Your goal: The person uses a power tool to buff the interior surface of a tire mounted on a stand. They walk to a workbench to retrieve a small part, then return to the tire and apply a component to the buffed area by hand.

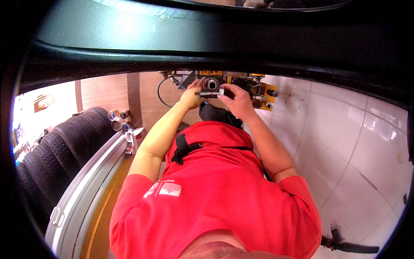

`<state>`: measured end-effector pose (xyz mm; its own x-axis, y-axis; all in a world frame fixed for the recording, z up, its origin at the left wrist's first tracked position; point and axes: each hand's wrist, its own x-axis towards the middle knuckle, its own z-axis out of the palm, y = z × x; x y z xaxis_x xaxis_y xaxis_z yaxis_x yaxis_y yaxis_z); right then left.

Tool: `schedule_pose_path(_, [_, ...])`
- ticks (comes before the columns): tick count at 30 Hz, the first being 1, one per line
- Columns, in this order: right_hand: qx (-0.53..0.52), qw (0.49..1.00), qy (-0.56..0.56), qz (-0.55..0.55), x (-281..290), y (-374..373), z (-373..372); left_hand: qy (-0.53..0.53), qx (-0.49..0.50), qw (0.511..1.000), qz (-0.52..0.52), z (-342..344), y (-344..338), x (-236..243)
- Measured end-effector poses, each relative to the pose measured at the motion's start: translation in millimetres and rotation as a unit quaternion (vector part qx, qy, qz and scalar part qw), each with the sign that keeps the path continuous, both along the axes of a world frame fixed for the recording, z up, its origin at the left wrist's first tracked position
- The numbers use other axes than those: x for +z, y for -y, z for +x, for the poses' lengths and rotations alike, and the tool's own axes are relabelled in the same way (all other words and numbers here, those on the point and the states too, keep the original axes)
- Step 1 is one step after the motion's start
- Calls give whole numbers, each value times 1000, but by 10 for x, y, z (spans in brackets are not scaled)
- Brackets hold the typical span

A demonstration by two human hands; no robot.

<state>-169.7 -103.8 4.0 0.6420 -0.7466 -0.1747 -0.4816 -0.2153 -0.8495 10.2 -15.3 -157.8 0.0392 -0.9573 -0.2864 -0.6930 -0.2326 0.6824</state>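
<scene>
White glare washes out the left edge — the floor tiles shine (fisheye rim black).

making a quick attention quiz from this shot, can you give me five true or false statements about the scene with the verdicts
1. The left hand and right hand are at opposite ends of a short metal piece. True.
2. The black tyres are on the person's right. False: the tyres are on the left.
3. A round metal part with a dark hole appears just above the short metal piece in the picture. True.
4. The tiled floor on the right is black. False: it is pale.
5. The person's shirt is green. False: it is red.
</scene>
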Motion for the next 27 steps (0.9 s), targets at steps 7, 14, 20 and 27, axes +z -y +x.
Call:
schedule_pose_path(7, [-68,977,-5,202,688,172,-409,-66,56,995,-53,-178,269,-130])
schedule_pose_path(14, [10,995,-41,-94,979,36,-70,-139,157,973,-96,-62,13,415])
schedule_pose_path(20, [122,983,26,-132,1026,-202,496,-145,191,947,-212,443,-794,1007])
schedule_pose_path(27, [297,945,58,-124,985,-790,1316,-58,273,930,-241,792,-1700,1439])
